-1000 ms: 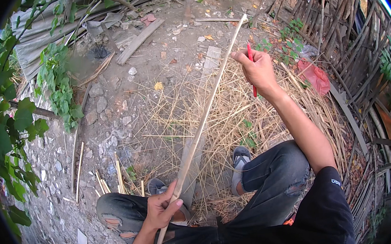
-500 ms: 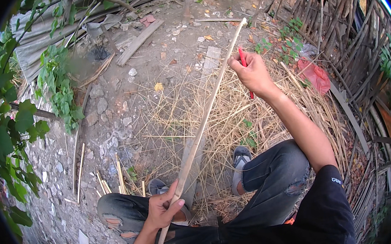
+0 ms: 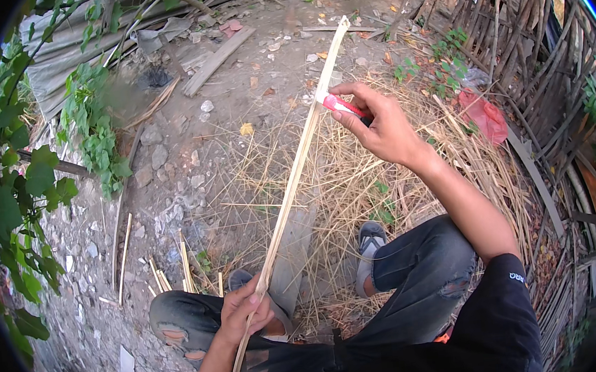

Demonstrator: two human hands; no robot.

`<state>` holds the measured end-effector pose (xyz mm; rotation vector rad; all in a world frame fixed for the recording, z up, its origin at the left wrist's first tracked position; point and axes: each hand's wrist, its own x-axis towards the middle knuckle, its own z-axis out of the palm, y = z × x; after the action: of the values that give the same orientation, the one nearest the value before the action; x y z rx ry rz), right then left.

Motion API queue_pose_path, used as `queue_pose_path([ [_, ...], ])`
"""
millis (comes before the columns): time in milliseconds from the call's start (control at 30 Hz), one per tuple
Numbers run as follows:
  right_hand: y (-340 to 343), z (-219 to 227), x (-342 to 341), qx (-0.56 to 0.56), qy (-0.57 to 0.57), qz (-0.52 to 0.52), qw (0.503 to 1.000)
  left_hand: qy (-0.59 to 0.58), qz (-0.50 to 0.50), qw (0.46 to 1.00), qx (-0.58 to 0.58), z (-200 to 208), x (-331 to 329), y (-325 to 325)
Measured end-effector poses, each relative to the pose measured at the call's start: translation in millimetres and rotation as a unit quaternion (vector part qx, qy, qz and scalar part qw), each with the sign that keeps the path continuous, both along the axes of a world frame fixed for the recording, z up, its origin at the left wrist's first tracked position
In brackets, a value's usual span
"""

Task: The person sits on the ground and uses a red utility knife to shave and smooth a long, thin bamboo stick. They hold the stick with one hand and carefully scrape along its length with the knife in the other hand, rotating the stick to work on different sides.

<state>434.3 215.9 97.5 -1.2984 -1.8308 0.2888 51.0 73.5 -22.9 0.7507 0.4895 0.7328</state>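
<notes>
A long pale bamboo strip (image 3: 291, 191) runs slantwise from my lap to the upper middle, its light face showing. My left hand (image 3: 242, 314) is closed round its lower part beside my left knee. My right hand (image 3: 386, 127), farther out and to the right, grips a flat red tool (image 3: 346, 105) that looks like a box cutter. The tool's front end meets the strip below its far tip. Whether a blade is out or cuts into the bamboo, I cannot tell.
Thin straw-like shavings (image 3: 410, 176) cover the ground beyond my feet. A board (image 3: 297, 257) lies between my feet, with several short bamboo pieces (image 3: 186, 266) standing left of it. Stick fencing (image 3: 513, 47) rises at right, near a red plastic bag (image 3: 482, 117). Leafy vines (image 3: 23, 203) hang at left.
My right hand has moved left and turned, bringing the red tool from beside the strip onto it. The strip's far end has shifted left and its pale face now shows.
</notes>
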Motion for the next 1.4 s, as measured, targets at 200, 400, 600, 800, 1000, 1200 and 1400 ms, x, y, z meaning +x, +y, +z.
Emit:
queue_pose_path([
  [200, -1.6, -7.9, -8.0, 0.030, -0.040, 0.007, 0.999, -0.014, -0.028, 0.999, -0.020, 9.0, 0.7, 4.3],
  [400, -2.3, -14.7, -21.8, 0.013, -0.052, 0.022, 0.998, -0.026, -0.036, 0.999, -0.024, 7.8, -1.2, 3.1],
  [600, -11.4, -27.9, -38.4, 0.020, -0.026, 0.083, 0.996, -0.031, -0.032, 0.999, -0.026, 11.3, -2.0, 3.3],
  [800, -8.1, -20.7, -39.4, 0.032, -0.026, 0.013, 0.999, -0.019, -0.029, 0.999, -0.025, 11.0, -1.8, 5.0],
  [1000, -12.5, -24.3, -47.6, 0.052, -0.037, 0.040, 0.997, -0.016, -0.037, 0.999, -0.007, 12.1, -1.1, 4.8],
  [1200, -41.6, -34.8, -80.9, 0.039, -0.054, 0.162, 0.985, -0.016, -0.008, 1.000, -0.014, 11.8, -1.7, 6.8],
  [1400, -48.8, -39.1, -98.0, 0.047, -0.079, 0.192, 0.977, -0.036, 0.005, 0.998, -0.045, 14.8, -1.0, 10.6],
])
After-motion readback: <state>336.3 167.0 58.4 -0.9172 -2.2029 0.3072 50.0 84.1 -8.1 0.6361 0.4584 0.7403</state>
